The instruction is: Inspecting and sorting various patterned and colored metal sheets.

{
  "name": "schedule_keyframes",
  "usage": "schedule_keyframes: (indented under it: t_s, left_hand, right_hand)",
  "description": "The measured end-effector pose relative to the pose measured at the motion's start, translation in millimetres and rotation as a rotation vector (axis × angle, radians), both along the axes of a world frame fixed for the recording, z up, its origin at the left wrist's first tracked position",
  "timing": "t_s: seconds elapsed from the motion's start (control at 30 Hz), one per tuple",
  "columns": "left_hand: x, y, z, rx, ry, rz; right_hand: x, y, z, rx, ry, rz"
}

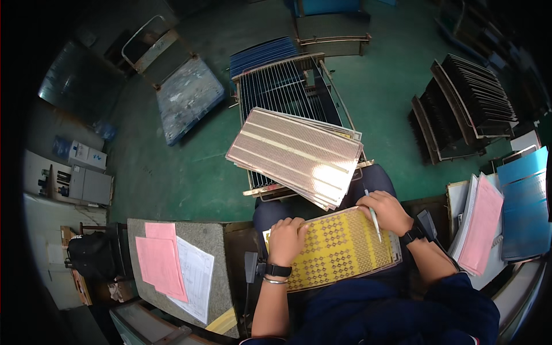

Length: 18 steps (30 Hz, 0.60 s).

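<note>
Across my lap lies a flat yellow circuit board panel (336, 244) with rows of dark diamond shapes, its near edge against my body. My left hand (286, 241) is closed over the panel's far left part, thumb lying on its face. At the far right edge my right hand (386, 211) holds a slim white and green pen (375, 219), pointing down toward the panel; those fingers also rest at the panel's edge. Just beyond, a fanned stack of copper-coloured panels (296, 152) lies aslant on a slotted metal rack (276, 86). Both wrists wear dark bands.
To the left, a grey padded surface (213, 241) bears pink sheets (161, 259) and a white printed sheet (195, 273). Pink papers (482, 224) and blue panels (524, 207) stand at right. Farther off are a flat trolley (187, 95) and dark slotted racks (466, 109).
</note>
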<state>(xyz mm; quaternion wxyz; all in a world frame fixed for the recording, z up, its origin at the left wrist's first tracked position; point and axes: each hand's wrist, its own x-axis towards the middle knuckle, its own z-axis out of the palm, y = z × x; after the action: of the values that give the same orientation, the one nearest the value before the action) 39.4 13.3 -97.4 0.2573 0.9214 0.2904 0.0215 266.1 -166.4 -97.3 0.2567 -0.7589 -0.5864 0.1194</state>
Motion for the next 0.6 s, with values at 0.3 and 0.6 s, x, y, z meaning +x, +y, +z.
schedule_keyframes:
  t_s: [0.3, 0.6]
  left_hand:
    - [38, -2, -40, -0.38, -0.4, 0.384]
    - [52, -6, -34, -1.104, -0.644, 0.647]
  right_hand:
    - [-6, 51, -26, 0.137, 0.193, -0.359]
    - [57, 87, -53, 0.242, 0.019, -0.418]
